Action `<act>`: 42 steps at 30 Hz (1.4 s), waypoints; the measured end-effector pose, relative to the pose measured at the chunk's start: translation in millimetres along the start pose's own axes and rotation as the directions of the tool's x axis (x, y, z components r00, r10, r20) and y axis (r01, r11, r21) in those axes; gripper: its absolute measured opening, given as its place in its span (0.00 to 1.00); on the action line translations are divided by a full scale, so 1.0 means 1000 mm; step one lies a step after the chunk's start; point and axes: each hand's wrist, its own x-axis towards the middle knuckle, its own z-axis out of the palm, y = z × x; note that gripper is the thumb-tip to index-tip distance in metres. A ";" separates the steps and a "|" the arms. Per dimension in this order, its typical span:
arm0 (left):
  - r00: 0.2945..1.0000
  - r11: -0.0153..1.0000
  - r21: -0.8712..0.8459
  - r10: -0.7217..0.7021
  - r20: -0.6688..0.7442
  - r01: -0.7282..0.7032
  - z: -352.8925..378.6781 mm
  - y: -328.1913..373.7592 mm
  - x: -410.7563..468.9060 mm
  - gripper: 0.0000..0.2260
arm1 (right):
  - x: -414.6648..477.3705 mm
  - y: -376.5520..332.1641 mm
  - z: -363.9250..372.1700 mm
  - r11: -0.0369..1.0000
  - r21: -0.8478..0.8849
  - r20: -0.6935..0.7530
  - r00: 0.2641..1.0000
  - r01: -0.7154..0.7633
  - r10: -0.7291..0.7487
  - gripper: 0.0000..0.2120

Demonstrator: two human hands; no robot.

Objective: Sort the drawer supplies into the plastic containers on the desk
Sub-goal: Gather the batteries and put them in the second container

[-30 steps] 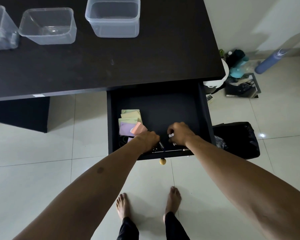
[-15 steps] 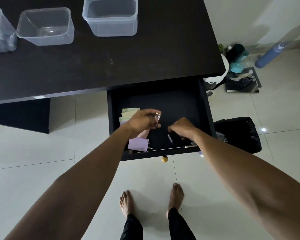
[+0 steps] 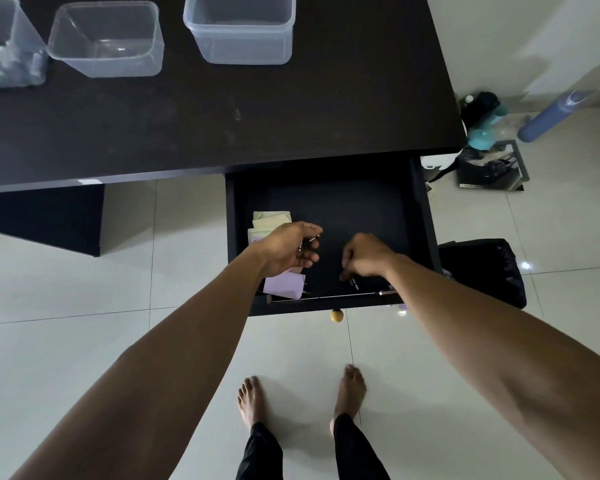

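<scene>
The black drawer (image 3: 420,220) stands pulled out under the dark desk (image 3: 291,116). My left hand (image 3: 288,249) hovers over its left side, curled around a few small metal pieces (image 3: 309,241), perhaps clips. My right hand (image 3: 364,258) reaches down near the drawer's front, fingertips pinching a small dark item (image 3: 353,282). Green sticky notes (image 3: 269,221) and a purple note (image 3: 284,285) lie in the drawer's left part, partly under my left hand. On the desk stand two clear plastic containers, the middle one (image 3: 106,41) and the right one (image 3: 239,29), both looking empty.
A third container (image 3: 4,46) at the far left holds grey stuff. A black bag (image 3: 485,271) sits on the floor right of the drawer. Bottles and clutter (image 3: 485,133) lie by the wall. My bare feet stand on white tiles below the drawer knob (image 3: 336,315).
My left hand lifted from the drawer's front with small metal pieces and stays raised over the notes. My right hand stayed low near the front, picking at a small item.
</scene>
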 end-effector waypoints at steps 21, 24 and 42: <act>0.963 0.116 0.987 0.256 0.080 -0.112 0.012 -0.038 0.015 0.16 | -0.011 0.006 -0.048 0.357 0.925 0.153 0.987 -0.129 -0.039 0.03; 0.947 -0.280 0.952 0.254 0.197 -0.123 0.010 -0.046 0.018 0.17 | -0.007 0.008 -0.046 0.619 0.780 0.066 0.995 -0.095 0.069 0.18; 0.945 -0.593 0.805 0.263 0.196 -0.002 0.018 -0.050 0.016 0.11 | -0.009 0.014 -0.041 0.757 -0.652 0.123 0.979 -0.043 0.161 0.22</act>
